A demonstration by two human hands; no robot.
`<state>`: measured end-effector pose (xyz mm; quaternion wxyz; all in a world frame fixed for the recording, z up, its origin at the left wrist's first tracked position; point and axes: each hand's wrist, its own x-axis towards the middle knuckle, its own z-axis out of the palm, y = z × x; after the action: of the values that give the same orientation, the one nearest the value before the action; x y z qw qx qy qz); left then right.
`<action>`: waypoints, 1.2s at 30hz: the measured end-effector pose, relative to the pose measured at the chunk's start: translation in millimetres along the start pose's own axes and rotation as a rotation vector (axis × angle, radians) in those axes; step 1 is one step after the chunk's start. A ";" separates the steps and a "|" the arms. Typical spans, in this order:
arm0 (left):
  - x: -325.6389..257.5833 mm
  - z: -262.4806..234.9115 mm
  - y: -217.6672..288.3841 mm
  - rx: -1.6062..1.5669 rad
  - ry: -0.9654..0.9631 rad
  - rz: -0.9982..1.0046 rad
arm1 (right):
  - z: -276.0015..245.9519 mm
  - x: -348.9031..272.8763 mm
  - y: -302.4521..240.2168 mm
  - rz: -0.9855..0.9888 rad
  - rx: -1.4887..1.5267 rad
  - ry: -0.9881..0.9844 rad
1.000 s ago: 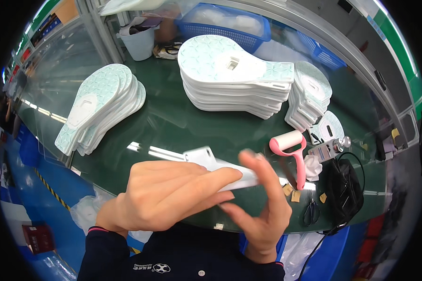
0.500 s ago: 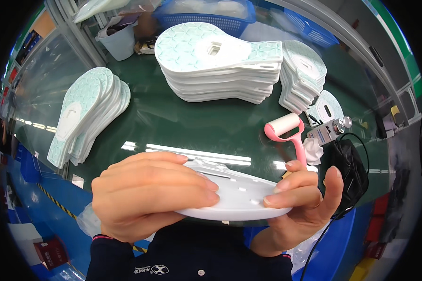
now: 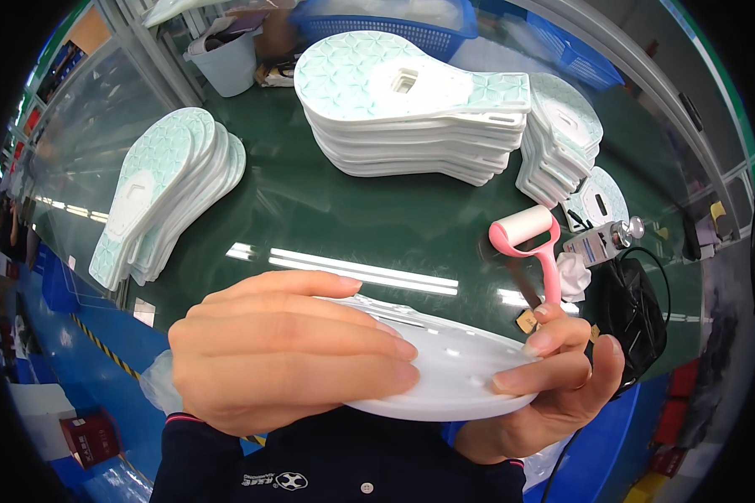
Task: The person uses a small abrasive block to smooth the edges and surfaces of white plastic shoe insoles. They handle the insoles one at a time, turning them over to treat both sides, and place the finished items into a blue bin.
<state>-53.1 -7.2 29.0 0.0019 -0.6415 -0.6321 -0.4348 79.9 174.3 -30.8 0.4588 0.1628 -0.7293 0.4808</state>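
Note:
Between my hands, close to my body, is a glossy white plastic panel (image 3: 457, 369) with a rounded rim, tilted so its smooth face shows. My left hand (image 3: 285, 352) lies over its left part, fingers pressed together on the surface and thumb hidden beneath. On the right end, my right hand (image 3: 554, 369) grips the rim, with the index fingertip on the face and other fingers raised. Beyond it, a tall stack of white paddle-shaped panels (image 3: 352, 80) with pale green patterned tops stands on the dark green table (image 3: 310, 218). A pink-handled lint roller (image 3: 524, 226) lies near my right hand.
A fanned stack of similar panels (image 3: 159, 159) lies at left, another stack (image 3: 566, 117) at far right. A pump bottle (image 3: 596, 245), crumpled white tissue (image 3: 573, 277) and black bag (image 3: 633, 310) sit along the right side. Blue baskets (image 3: 386, 32) and a white bin (image 3: 226, 63) stand behind.
The white panel, held in both hands, has shifted slightly right and toward me. The table scene has slid a little to the right in view.

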 end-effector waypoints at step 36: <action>59.9 1.9 1.5 0.293 0.419 0.178 | -24.1 57.0 -7.9 -0.037 -0.126 0.190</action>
<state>-61.4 42.1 62.2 0.2637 -0.5833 -0.6153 -0.4599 67.7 202.6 23.5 0.5443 0.1008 -0.7080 0.4386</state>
